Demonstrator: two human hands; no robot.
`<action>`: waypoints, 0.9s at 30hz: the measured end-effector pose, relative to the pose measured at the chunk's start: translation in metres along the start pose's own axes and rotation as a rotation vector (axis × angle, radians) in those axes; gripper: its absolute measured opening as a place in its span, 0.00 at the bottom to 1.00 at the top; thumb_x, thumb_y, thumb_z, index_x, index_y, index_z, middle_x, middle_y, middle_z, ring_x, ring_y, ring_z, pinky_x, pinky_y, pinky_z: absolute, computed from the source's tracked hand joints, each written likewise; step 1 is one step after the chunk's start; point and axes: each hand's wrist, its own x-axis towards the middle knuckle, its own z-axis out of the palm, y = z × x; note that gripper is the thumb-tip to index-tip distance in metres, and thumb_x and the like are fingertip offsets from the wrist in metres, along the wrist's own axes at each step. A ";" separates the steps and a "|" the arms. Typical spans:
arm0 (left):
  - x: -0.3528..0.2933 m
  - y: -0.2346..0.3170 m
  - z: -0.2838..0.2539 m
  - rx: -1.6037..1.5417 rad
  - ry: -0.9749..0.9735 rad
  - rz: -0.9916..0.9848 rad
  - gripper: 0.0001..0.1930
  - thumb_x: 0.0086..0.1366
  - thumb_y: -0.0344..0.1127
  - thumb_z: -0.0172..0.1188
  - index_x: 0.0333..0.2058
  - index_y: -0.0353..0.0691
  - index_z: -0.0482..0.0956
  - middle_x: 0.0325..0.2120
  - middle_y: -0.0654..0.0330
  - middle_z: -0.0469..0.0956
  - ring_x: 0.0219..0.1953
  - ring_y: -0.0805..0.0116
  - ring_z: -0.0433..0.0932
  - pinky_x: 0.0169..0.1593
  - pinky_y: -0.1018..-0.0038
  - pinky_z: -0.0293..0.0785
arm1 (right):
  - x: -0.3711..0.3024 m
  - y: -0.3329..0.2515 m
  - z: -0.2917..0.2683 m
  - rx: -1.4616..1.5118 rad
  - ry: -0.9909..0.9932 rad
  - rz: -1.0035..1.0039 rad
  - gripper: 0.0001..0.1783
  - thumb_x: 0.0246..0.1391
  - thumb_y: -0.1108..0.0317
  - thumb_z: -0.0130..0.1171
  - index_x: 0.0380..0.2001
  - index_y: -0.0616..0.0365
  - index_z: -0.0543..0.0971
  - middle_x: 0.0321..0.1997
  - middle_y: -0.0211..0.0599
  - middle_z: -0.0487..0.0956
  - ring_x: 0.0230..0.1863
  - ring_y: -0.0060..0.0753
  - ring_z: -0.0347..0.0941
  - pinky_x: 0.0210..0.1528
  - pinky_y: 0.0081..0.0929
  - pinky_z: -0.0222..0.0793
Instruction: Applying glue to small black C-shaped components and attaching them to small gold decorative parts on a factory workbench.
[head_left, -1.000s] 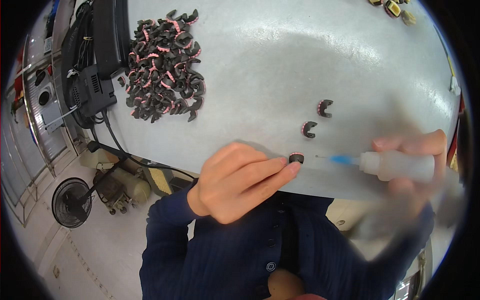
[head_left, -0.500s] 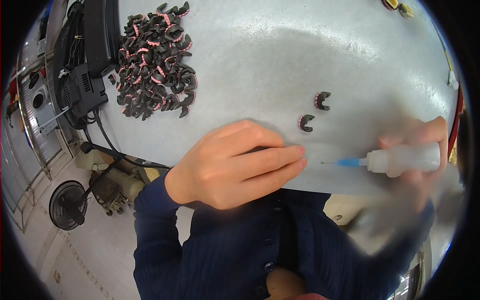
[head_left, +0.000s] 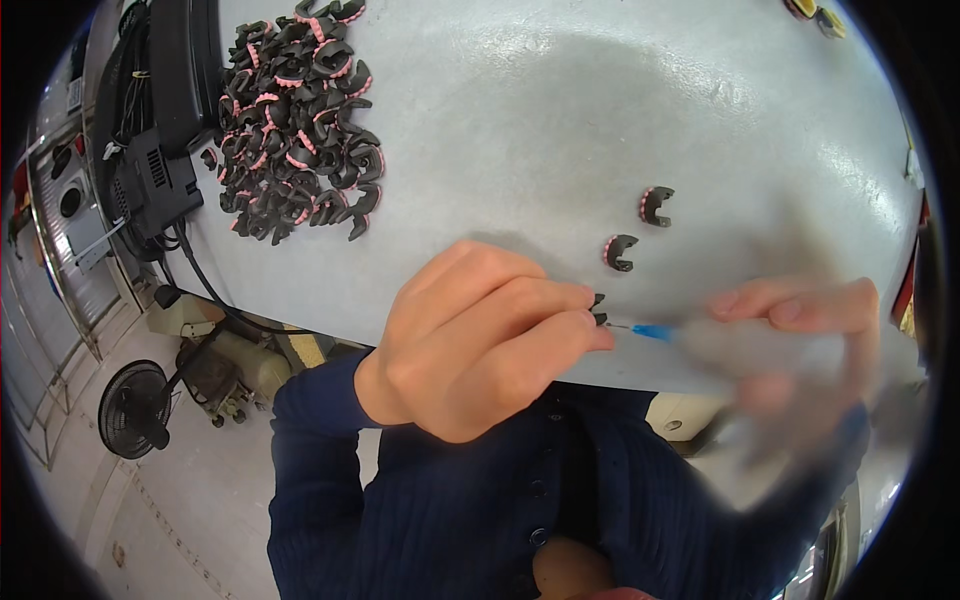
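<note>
My left hand (head_left: 485,340) is closed above the near edge of the table, pinching a small black curved piece (head_left: 599,309) whose end shows past the fingertips. My right hand (head_left: 835,320), partly smeared by motion, grips a whitish squeeze bottle (head_left: 735,347). Its blue needle tip (head_left: 655,331) points left, and the thin needle's end reaches the held piece or lies just beside it; I cannot tell if they touch. Beyond the hands lie two black C-shaped pieces with pink beaded edges, a nearer one (head_left: 621,253) and a farther one (head_left: 657,206).
A heap of the same black and pink pieces (head_left: 295,130) covers the table's far left. Beside it stand a black device (head_left: 160,180) and cables. Small yellow and black objects (head_left: 830,22) lie at the far right. A black fan (head_left: 135,410) is on the left, below table level.
My right hand has brought the bottle's needle leftward, close to my left fingertips. The left hand has turned slightly, and the black piece it pinches now shows. The view has shifted a little.
</note>
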 end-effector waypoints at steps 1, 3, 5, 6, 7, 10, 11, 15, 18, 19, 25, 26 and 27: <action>0.000 0.000 0.001 -0.011 0.015 0.004 0.30 0.35 0.29 0.79 0.37 0.39 0.69 0.32 0.58 0.83 0.28 0.67 0.71 0.28 0.77 0.67 | 0.001 -0.001 0.002 -0.006 0.002 -0.004 0.24 0.56 0.55 0.60 0.39 0.61 0.61 0.39 0.53 0.76 0.40 0.39 0.75 0.46 0.34 0.73; -0.002 -0.001 0.001 -0.017 0.031 0.003 0.30 0.34 0.29 0.79 0.36 0.39 0.70 0.32 0.57 0.83 0.28 0.67 0.71 0.28 0.77 0.67 | 0.004 0.000 0.003 -0.013 -0.022 -0.046 0.24 0.53 0.56 0.62 0.39 0.61 0.62 0.38 0.54 0.76 0.38 0.37 0.76 0.44 0.32 0.71; 0.002 0.001 0.003 -0.029 0.052 0.023 0.30 0.34 0.29 0.79 0.36 0.38 0.70 0.31 0.57 0.83 0.28 0.66 0.71 0.28 0.76 0.68 | 0.005 -0.003 -0.002 -0.044 -0.043 -0.117 0.25 0.47 0.60 0.67 0.39 0.61 0.64 0.37 0.55 0.78 0.33 0.34 0.76 0.39 0.27 0.68; 0.004 0.001 0.004 -0.038 0.052 0.028 0.30 0.34 0.29 0.79 0.36 0.38 0.70 0.31 0.57 0.83 0.28 0.66 0.71 0.28 0.76 0.68 | 0.007 -0.004 -0.004 -0.060 -0.054 -0.153 0.27 0.45 0.62 0.69 0.39 0.61 0.65 0.36 0.56 0.79 0.31 0.32 0.76 0.36 0.24 0.67; 0.004 0.002 0.004 -0.029 0.051 0.033 0.30 0.34 0.29 0.79 0.36 0.38 0.70 0.31 0.56 0.83 0.27 0.66 0.71 0.28 0.76 0.68 | 0.011 -0.002 -0.006 -0.067 -0.072 -0.196 0.28 0.42 0.63 0.71 0.39 0.61 0.65 0.36 0.56 0.79 0.29 0.30 0.76 0.34 0.22 0.65; 0.003 0.001 0.005 -0.014 0.058 0.044 0.30 0.34 0.29 0.79 0.36 0.38 0.70 0.31 0.56 0.83 0.27 0.66 0.71 0.27 0.76 0.68 | 0.028 0.003 -0.013 -0.090 -0.125 -0.326 0.33 0.33 0.68 0.79 0.39 0.61 0.68 0.34 0.58 0.81 0.22 0.24 0.76 0.26 0.14 0.60; 0.002 0.001 0.005 -0.009 0.067 0.049 0.30 0.34 0.29 0.79 0.36 0.37 0.69 0.30 0.56 0.83 0.27 0.66 0.71 0.27 0.76 0.68 | 0.024 0.003 -0.012 -0.087 -0.127 -0.328 0.33 0.33 0.68 0.79 0.39 0.61 0.68 0.34 0.58 0.81 0.22 0.24 0.76 0.26 0.14 0.60; 0.002 0.000 0.006 -0.013 0.081 0.052 0.30 0.33 0.29 0.79 0.36 0.37 0.69 0.30 0.56 0.83 0.27 0.66 0.71 0.27 0.76 0.68 | 0.009 0.002 -0.007 -0.067 -0.082 -0.146 0.29 0.43 0.59 0.71 0.39 0.62 0.65 0.35 0.57 0.79 0.31 0.32 0.76 0.36 0.25 0.66; 0.004 0.001 0.007 -0.022 0.071 0.052 0.30 0.34 0.29 0.79 0.35 0.37 0.69 0.30 0.56 0.83 0.26 0.66 0.71 0.27 0.76 0.68 | 0.000 -0.002 -0.005 -0.056 -0.040 -0.006 0.29 0.50 0.52 0.65 0.39 0.62 0.62 0.36 0.56 0.77 0.38 0.37 0.76 0.44 0.33 0.71; 0.002 0.000 0.006 -0.011 0.074 0.050 0.30 0.33 0.29 0.79 0.35 0.37 0.69 0.30 0.56 0.83 0.26 0.66 0.71 0.27 0.76 0.68 | -0.001 -0.001 -0.004 -0.045 -0.035 0.034 0.29 0.53 0.50 0.63 0.39 0.62 0.62 0.37 0.55 0.77 0.40 0.39 0.76 0.46 0.36 0.72; 0.002 0.000 0.006 -0.018 0.071 0.056 0.30 0.33 0.29 0.79 0.35 0.37 0.70 0.31 0.56 0.83 0.27 0.66 0.71 0.27 0.76 0.68 | -0.003 -0.008 0.002 -0.063 0.062 0.102 0.30 0.53 0.48 0.62 0.38 0.62 0.61 0.36 0.55 0.76 0.38 0.39 0.76 0.46 0.37 0.72; 0.002 0.000 0.006 -0.019 0.078 0.056 0.30 0.33 0.29 0.79 0.35 0.37 0.70 0.31 0.56 0.83 0.27 0.66 0.71 0.27 0.76 0.68 | -0.003 -0.006 0.001 -0.062 0.060 0.101 0.30 0.53 0.48 0.62 0.38 0.62 0.61 0.36 0.55 0.76 0.38 0.39 0.76 0.46 0.37 0.72; 0.003 0.001 0.007 -0.018 0.078 0.056 0.30 0.33 0.29 0.79 0.35 0.37 0.70 0.31 0.56 0.83 0.27 0.66 0.71 0.27 0.76 0.68 | -0.003 -0.001 0.000 -0.055 0.040 0.040 0.30 0.53 0.48 0.62 0.38 0.62 0.61 0.36 0.55 0.77 0.38 0.39 0.76 0.45 0.37 0.73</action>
